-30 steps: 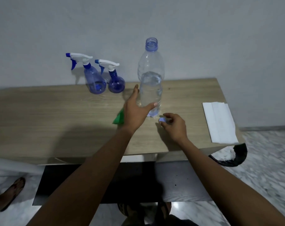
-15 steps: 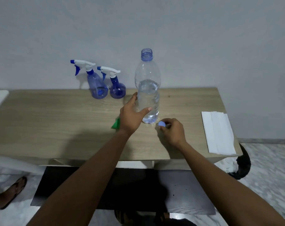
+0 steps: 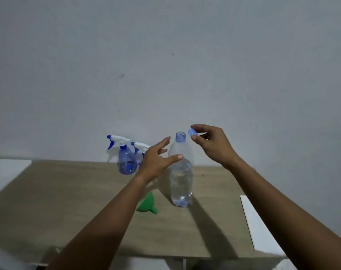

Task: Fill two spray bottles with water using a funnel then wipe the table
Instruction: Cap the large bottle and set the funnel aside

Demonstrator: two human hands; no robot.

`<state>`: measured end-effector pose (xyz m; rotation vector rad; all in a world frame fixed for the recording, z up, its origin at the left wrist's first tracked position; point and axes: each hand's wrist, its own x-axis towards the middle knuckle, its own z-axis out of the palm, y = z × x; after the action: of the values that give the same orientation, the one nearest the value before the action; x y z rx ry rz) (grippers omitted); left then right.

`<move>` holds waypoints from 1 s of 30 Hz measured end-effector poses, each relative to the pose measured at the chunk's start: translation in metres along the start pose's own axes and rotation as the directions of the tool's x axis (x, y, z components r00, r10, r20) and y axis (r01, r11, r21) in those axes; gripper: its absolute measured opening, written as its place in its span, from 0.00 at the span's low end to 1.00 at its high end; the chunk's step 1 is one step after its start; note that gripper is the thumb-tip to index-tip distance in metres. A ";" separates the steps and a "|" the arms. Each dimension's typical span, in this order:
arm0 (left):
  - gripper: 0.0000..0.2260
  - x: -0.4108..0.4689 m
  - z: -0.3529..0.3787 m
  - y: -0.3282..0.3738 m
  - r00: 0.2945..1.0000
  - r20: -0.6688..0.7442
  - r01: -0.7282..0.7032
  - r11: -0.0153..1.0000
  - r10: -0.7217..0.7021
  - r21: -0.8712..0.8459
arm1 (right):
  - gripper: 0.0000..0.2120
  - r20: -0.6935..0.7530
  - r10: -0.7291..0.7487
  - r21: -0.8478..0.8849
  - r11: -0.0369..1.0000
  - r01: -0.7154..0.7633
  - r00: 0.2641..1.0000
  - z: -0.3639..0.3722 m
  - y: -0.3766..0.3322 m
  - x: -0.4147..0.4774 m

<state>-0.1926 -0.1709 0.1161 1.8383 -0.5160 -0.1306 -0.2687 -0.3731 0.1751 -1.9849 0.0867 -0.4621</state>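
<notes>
A clear water bottle (image 3: pixel 181 178), uncapped and part full, stands upright mid-table. My right hand (image 3: pixel 212 145) pinches its blue cap (image 3: pixel 191 131) just right of the bottle's open neck. My left hand (image 3: pixel 156 160) is beside the bottle's upper part with fingers spread, thumb touching its shoulder. Two blue spray bottles with white triggers stand at the back by the wall: one (image 3: pixel 125 158) in full view, the other (image 3: pixel 140 152) partly hidden behind my left hand. A green funnel (image 3: pixel 148 205) lies on its side left of the bottle's base, partly under my left forearm.
The wooden table (image 3: pixel 68 201) runs against a grey wall. A folded white cloth or paper towel (image 3: pixel 259 223) lies at the table's right edge. A white surface (image 3: pixel 5 172) adjoins the table on the left.
My right hand lifted the blue cap from the tabletop up to the bottle's neck. My left hand slid up from the bottle's lower body and loosened. The camera tilted upward.
</notes>
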 end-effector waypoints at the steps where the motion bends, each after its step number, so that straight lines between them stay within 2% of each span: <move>1: 0.43 0.004 -0.002 0.006 1.000 0.022 -0.003 1.000 0.003 -0.005 | 0.16 0.034 -0.020 -0.033 0.999 0.021 0.999 -0.001 -0.007 0.006; 6: 0.31 0.013 -0.003 0.015 0.985 0.172 -0.015 0.999 0.023 -0.046 | 0.16 0.220 -0.043 -0.198 0.976 0.087 0.975 -0.001 -0.031 0.024; 10: 0.28 0.009 -0.001 0.012 0.978 0.208 0.044 0.991 -0.016 -0.129 | 0.15 0.332 -0.030 -0.269 0.955 0.125 0.943 -0.002 -0.036 0.030; 20: 0.28 0.008 0.002 0.009 0.978 0.208 0.070 0.978 -0.029 -0.195 | 0.14 0.436 -0.043 -0.383 0.895 0.228 0.899 -0.006 -0.044 0.039; 30: 0.29 0.010 0.003 0.007 0.980 0.197 0.080 0.980 -0.043 -0.183 | 0.15 0.473 -0.050 -0.484 0.819 0.307 0.880 -0.003 -0.052 0.043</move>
<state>-0.1869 -0.1790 0.1230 1.6628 -0.5605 -0.3902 -0.2376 -0.3635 0.2346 -2.6413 -0.2996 -0.0882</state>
